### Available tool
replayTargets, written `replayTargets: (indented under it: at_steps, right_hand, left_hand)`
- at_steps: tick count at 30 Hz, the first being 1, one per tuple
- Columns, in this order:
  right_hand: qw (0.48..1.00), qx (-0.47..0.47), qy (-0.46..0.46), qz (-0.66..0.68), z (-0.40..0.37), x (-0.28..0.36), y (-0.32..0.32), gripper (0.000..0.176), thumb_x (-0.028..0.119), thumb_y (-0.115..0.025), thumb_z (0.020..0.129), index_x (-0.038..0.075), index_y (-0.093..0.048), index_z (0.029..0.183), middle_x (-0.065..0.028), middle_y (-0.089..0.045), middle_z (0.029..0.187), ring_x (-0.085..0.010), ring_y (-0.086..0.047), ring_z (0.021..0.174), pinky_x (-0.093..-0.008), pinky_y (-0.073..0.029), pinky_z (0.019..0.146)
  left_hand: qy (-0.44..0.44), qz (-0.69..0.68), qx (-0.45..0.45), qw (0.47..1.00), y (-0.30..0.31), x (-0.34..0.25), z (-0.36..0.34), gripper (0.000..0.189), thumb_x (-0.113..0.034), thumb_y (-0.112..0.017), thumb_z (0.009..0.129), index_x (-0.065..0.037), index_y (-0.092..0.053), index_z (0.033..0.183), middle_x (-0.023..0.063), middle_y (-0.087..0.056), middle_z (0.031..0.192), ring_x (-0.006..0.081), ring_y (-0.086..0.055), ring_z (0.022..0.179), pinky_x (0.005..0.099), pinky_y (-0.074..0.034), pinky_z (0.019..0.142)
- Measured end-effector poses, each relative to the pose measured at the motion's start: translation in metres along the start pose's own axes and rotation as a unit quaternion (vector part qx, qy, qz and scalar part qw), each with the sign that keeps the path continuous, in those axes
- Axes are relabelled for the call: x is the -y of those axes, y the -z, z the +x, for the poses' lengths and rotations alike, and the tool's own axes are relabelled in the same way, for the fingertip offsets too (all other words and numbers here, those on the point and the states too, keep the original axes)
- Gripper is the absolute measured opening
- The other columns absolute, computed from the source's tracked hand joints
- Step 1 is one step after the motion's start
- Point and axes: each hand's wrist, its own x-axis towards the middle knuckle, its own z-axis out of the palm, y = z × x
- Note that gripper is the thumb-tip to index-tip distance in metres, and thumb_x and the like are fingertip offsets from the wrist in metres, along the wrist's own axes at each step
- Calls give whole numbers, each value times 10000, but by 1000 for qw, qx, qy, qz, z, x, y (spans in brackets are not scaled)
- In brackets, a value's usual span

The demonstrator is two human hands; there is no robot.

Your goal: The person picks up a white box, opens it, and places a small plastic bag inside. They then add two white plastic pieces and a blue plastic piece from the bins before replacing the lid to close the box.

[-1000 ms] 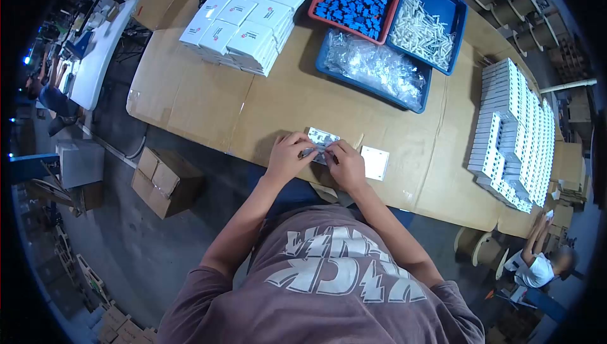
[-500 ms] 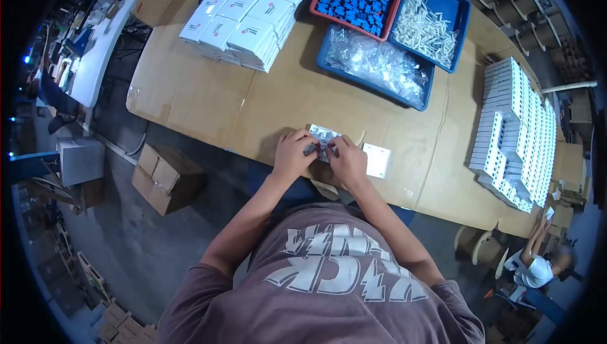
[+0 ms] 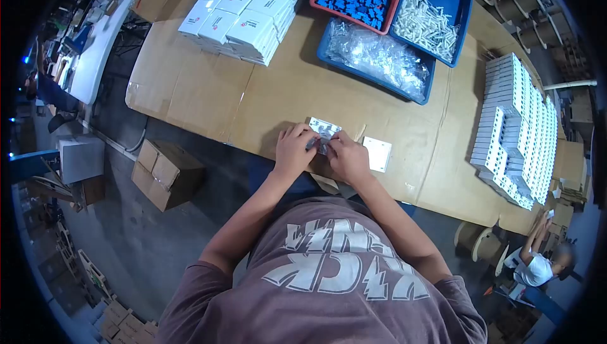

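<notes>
Left hand (image 3: 293, 149) and right hand (image 3: 348, 158) are both curled tight on the same little grey plate (image 3: 324, 129), fingertips pinching it right between them down on the table (image 3: 208, 91), and there's a white plate (image 3: 377, 153) lying just right of the right hand.

Mauve short-sleeved T-shirt, bold white block lettering across chest, bare forearms

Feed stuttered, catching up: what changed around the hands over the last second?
Little. The left hand and right hand drew slightly closer over the small grey part, fingers curling tighter; both still grip it at the table edge. The white square plate beside the right hand stayed put.
</notes>
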Motion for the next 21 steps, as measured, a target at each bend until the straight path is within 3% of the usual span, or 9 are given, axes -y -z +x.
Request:
replayTargets:
  at_steps: [6,9,16,21]
  right_hand:
    - [995,38,21,89,4,-18,7,144,127,-702,868,54,-754,980,-69,-704,1041,-328,-726,791,-440,-597,695]
    - [996,70,14,44,3,-13,14,177,124,-688,866,52,-759,1011,-79,-695,1063,-328,-724,788,-438,-600,701]
    - [997,74,35,13,3,-17,11,157,160,-690,867,55,-753,966,-73,-690,1041,-322,-723,783,-437,-596,690]
    - [998,59,12,31,1,-18,19,131,179,-694,887,64,-744,924,-52,-708,1057,-314,-726,805,-427,-594,691]
  left_hand:
    - [-7,-3,-18,1000,-7,2,-10,202,-153,-761,850,-117,-723,1045,39,-633,1129,296,-611,1062,446,-469,939]
    - [-14,-12,-5,1000,-7,4,-8,194,-163,-747,874,-113,-721,1059,42,-637,1146,305,-609,1076,449,-469,949]
    - [-86,-38,81,992,16,14,-8,325,-267,-758,899,-136,-735,1195,6,-654,1247,283,-600,1096,428,-474,990]
    - [-123,-27,64,990,9,24,-16,350,-300,-770,891,-128,-744,1196,-2,-655,1308,267,-604,1087,411,-476,985]
